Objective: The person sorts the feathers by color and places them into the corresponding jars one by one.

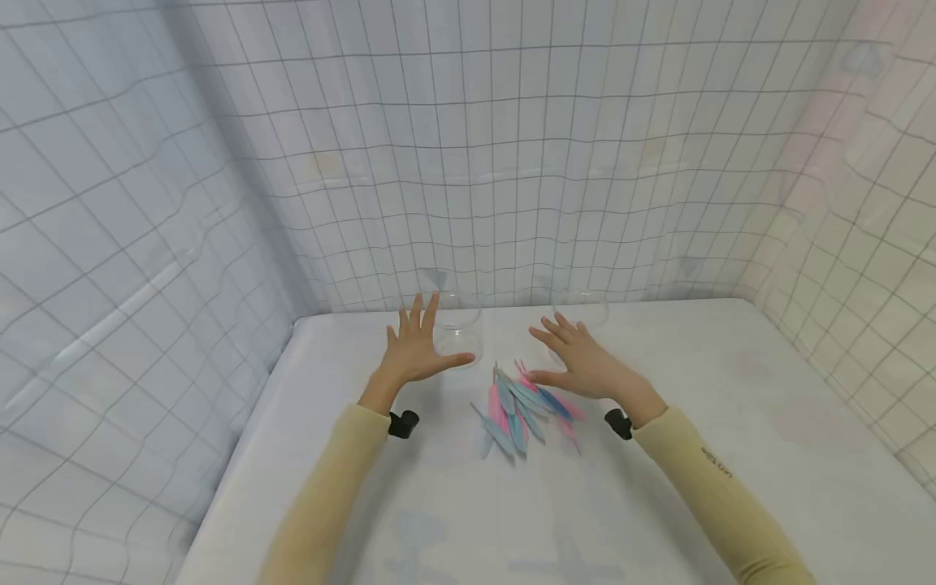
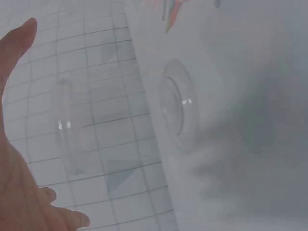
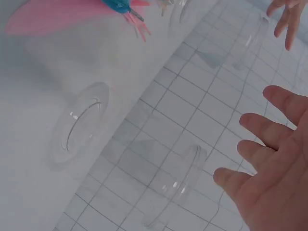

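Observation:
My left hand (image 1: pixel 415 351) is held over the table with fingers spread and thumb pointing inward, holding nothing. Opposite it, my right hand (image 1: pixel 585 366) also has its fingers spread and nothing in it. Between and below them lies a loose pile of feathers (image 1: pixel 512 410) in pale blue, pink and darker blue. A clear see-through vessel (image 1: pixel 459 321) with a round base stands behind the left hand. Its match, a second clear vessel (image 1: pixel 595 315), is beyond the right hand and partly hidden by it; the right wrist view shows its round base (image 3: pixel 82 127).
A white-covered table (image 1: pixel 695 366) carries everything. White grid-patterned sheets (image 1: pixel 512 162) hang close at the back and both sides. On each wrist sits a small black camera mount, the left one (image 1: pixel 404 424) by the sleeve cuff.

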{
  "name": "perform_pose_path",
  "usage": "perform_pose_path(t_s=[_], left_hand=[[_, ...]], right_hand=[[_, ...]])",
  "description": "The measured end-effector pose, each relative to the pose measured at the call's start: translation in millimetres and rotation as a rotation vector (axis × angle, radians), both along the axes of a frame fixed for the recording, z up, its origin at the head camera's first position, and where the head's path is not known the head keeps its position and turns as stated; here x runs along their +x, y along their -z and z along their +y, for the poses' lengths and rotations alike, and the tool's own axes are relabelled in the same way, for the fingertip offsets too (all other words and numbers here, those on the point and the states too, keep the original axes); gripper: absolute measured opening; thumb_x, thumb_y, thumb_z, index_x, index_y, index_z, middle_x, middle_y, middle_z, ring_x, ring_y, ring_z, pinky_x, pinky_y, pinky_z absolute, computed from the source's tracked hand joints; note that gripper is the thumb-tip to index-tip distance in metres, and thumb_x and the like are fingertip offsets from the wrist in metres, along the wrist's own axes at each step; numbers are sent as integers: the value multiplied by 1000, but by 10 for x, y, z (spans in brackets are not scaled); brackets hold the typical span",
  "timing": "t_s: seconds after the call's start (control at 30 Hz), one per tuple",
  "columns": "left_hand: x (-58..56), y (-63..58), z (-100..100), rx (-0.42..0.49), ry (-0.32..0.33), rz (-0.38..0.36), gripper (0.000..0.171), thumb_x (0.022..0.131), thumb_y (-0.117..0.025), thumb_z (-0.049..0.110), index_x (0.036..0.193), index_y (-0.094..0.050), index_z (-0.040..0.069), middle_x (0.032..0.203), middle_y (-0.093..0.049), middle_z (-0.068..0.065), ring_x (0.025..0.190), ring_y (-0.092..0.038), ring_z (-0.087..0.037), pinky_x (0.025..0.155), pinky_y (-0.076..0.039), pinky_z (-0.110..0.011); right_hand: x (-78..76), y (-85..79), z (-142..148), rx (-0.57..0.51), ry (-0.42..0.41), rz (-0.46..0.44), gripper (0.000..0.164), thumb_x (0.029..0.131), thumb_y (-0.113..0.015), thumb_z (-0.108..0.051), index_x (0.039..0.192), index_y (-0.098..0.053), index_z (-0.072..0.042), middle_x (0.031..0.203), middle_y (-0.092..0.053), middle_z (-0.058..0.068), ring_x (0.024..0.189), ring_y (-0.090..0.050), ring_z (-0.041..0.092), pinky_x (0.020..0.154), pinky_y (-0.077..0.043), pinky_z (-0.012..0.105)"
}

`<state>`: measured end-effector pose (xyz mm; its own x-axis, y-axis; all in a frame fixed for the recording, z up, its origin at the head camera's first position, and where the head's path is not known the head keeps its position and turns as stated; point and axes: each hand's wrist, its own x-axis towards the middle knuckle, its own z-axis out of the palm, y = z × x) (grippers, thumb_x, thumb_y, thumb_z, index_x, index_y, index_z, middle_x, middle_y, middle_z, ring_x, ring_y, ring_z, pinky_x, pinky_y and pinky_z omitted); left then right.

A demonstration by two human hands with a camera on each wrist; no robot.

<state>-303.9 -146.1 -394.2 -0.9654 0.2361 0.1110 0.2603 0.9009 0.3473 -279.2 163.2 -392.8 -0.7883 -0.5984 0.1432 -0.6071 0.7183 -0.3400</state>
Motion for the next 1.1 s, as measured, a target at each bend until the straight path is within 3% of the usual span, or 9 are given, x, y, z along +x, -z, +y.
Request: perform_pose_path(t_s=[0.23, 0.37, 0.57, 0.8, 0.97, 1.1], left_hand=[[-175, 333, -87, 343, -82, 79, 130, 63, -73, 71, 152, 11, 24, 157, -5, -12, 138, -18, -41, 103, -21, -63], [-266, 480, -85, 497, -107, 56, 132, 62, -79, 64, 150, 15, 32, 157, -5, -9, 138, -18, -39, 104, -21, -62], [-390, 610, -46, 686, -67, 5, 132, 66, -84, 49, 150, 15, 28, 156, -11, -9, 141, -13, -31, 108, -18, -56], [-485, 679, 26, 795, -61, 0, 131, 66, -87, 40, 151, 13, 26, 156, -11, -12, 141, -13, -30, 110, -19, -50], [-533, 728, 81, 815, -70, 7, 130, 65, -87, 40, 152, 8, 26, 155, -14, -13, 141, -14, -31, 110, -18, -51], [-558, 727, 119, 824, -74, 16, 127, 66, -88, 37, 152, 5, 23, 154, -21, -9, 140, -17, -32, 109, -19, -52]], right_hand=[[-81, 204, -99, -77, -55, -17, 71, 87, -56, -61, 134, -54, -9, 145, -39, 13, 139, -21, 32, 108, -23, 52], [-144, 302, -141, -75, -72, -42, 64, 88, -59, -56, 127, -60, -6, 137, -48, 14, 134, -31, 32, 105, -29, 49], [-236, 397, -169, -84, -72, -45, 49, 89, -64, -43, 114, -66, -1, 115, -61, 10, 113, -51, 31, 96, -40, 46], [-345, 513, -172, -71, -5, -107, 34, 88, -68, -35, 101, -72, -4, 100, -64, 6, 97, -57, 25, 85, -47, 40], [-363, 558, -192, -77, 68, -136, 22, 86, -71, -28, 86, -72, -6, 79, -63, -3, 72, -57, 14, 65, -49, 31], [-389, 590, -203, -62, 84, -133, 20, 85, -73, -26, 79, -73, -7, 69, -62, -6, 62, -54, 9, 57, -47, 27]])
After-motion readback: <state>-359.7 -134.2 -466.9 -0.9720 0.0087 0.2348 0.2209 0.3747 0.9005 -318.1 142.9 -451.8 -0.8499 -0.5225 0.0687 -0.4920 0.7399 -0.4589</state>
